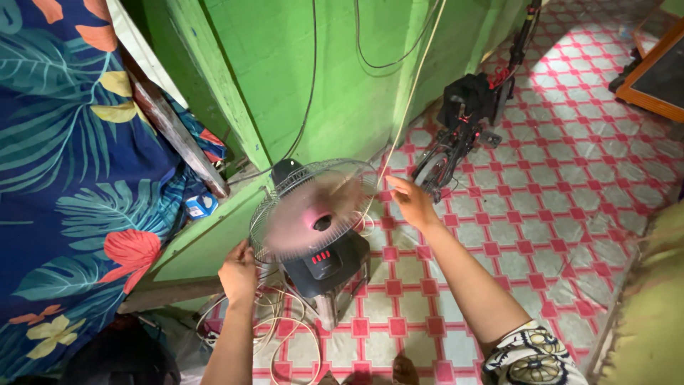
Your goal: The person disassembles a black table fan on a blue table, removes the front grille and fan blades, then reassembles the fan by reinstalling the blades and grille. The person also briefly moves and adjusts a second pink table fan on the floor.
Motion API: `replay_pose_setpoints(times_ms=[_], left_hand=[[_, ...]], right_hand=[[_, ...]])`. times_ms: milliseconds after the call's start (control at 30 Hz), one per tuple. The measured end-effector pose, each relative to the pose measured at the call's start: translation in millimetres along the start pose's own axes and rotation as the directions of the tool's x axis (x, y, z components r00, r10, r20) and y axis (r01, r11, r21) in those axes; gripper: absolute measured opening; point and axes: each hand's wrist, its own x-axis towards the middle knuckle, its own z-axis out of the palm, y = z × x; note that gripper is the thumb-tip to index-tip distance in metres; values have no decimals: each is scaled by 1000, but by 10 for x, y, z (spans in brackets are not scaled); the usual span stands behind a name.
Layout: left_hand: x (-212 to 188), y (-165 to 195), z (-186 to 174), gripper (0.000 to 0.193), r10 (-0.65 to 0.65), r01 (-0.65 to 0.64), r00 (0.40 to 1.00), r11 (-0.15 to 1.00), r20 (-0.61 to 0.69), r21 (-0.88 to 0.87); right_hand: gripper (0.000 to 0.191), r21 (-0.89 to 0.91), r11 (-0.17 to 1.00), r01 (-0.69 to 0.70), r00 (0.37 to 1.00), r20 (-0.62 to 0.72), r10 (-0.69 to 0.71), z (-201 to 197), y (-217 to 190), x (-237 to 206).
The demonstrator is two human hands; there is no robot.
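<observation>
Patterned black-and-white sleeve (pixel 531 356) sits lowest in view, on the person's right arm, which stretches out over the floor. At its end the right hand (pixel 412 202) hangs open, fingers spread and holding nothing, just beside the right rim of a small round wire-caged fan on a dark base (pixel 313 221) — its blades are a pink blur. The left hand (pixel 239 272) rests against the cage's lower left edge, fingers curled at the wire; whether they truly grip it I cannot tell. That fan stands on the red-and-white tiled floor (pixel 556 185), close against the green painted wall (pixel 320 78). Pale cords (pixel 285 335) lie looped around its base. A black wheeled frame (pixel 463 121) leans by the wall behind — a blue floral cloth (pixel 64 185) hangs at left.
</observation>
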Motion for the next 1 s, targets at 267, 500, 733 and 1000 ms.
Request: replay_pose_setpoints(times_ms=[267,500,733,1000], left_hand=[[168,313,15,22,299,-298,935,954,-190,33],[911,1112,267,34,257,-302,947,918,192,256],[1687,1932,1098,55,-20,-452,814,605,580,656],[2227,1861,1714,37,-301,-518,690,430,658,739]], right_hand=[[39,-36,996,76,993,90,-73,-349,0,406],[39,-253,926,280,921,345,-184,-435,-164,982],[41,-328,757,564,776,525,-351,-52,-107,1321],[37,-228,969,99,868,496,29,238,-215,1424]])
